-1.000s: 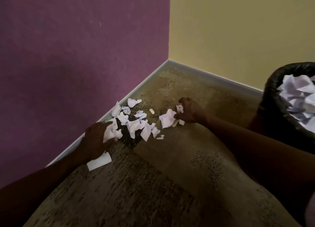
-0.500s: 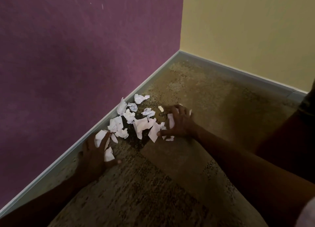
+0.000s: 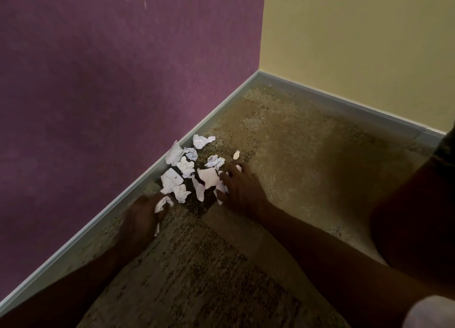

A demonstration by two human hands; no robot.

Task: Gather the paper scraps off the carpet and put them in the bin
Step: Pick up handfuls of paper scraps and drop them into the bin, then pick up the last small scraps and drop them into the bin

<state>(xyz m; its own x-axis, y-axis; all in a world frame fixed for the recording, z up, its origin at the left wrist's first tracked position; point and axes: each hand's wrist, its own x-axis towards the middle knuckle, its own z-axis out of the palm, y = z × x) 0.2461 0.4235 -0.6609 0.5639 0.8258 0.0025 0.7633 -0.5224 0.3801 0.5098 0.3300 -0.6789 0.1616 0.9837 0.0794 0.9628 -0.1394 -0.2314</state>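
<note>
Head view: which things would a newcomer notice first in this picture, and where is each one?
First, the white paper scraps, scattered on the brown carpet beside the purple wall. Next, the two hands closing on the pile: the left hand grips a scrap at its near end, and the right hand presses spread fingers on its right edge. No bin is in view.

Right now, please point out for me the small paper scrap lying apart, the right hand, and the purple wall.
small paper scrap (image 3: pixel 236 154), head view, middle of the scrap.
right hand (image 3: pixel 242 188), head view, back of the hand.
purple wall (image 3: pixel 110 76), head view, bare middle of the wall.
</note>
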